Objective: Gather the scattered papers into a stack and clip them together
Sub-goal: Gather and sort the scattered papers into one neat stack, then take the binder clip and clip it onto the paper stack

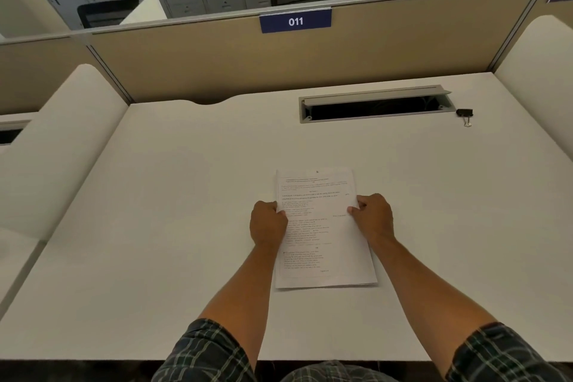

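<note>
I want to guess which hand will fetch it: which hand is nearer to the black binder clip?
Right. The right hand grips the paper stack's right edge, on the same side as the binder clip, which lies far back. The left hand grips the opposite edge.

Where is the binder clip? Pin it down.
In the head view, the binder clip lies far right on the desk, just beside the cable slot's right end.

Dim, flat indoor light, no hard shadows or glare on the desk (pixel 155 226). Slightly soft focus, printed text on the papers (pixel 319 226) unreadable. Wide-angle bending curves the partition (pixel 186 65) and desk edges.
</note>
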